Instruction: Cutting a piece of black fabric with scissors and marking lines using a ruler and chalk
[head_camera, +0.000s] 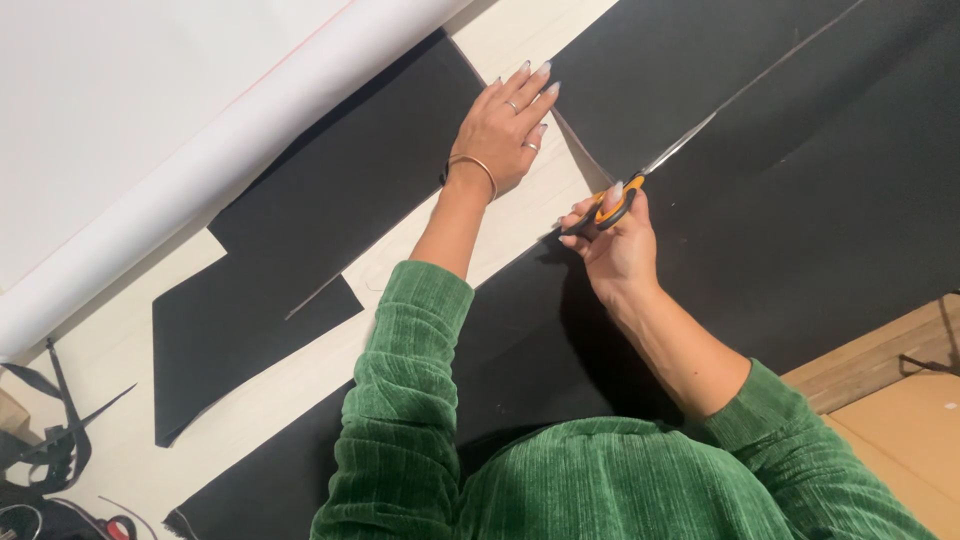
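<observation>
My right hand (615, 245) grips orange-handled scissors (640, 185), blades pointing up-right into a large sheet of black fabric (800, 200) and lying along a cut line. My left hand (505, 130) lies flat, fingers spread, on the edge of a cut black fabric piece (330, 210) and the pale table between the pieces. Both arms wear green ribbed sleeves (400, 400).
A white roll (200, 170) lies diagonally across the upper left. Black strips and scraps (50, 450) pile at the lower left beside a small red-handled tool (120, 527). The wooden table edge (870, 360) and brown cardboard (910, 430) show at the lower right.
</observation>
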